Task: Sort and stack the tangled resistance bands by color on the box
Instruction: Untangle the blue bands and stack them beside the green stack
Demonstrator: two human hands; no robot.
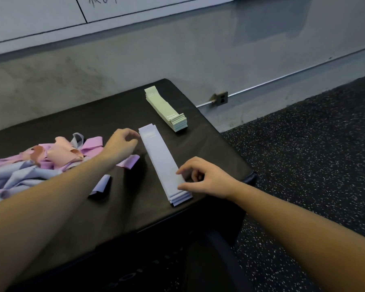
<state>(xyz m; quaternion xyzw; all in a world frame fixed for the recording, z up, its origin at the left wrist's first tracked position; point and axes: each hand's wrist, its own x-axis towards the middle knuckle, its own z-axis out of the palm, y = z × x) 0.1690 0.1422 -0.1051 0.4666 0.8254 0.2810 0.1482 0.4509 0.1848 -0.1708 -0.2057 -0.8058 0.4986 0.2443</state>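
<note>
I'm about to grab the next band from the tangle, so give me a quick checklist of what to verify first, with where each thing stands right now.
1. Flat stack of pale lavender-blue rubber bands squared up: not ok, its near-end layers are fanned out.
2. Right hand free to reach: not ok, its fingertips rest on the lavender-blue stack's near end.
3. Left hand free: ok, it holds nothing, fingers loosely curled beside the stack's far end.
4. Flat stack of pale green rubber bands tidy and apart: ok, it lies separate near the far corner of the black padded box.
5. Tangled pile of pink, purple and lavender-blue bands left to sort: ok, it sits on the box's left side.
</note>
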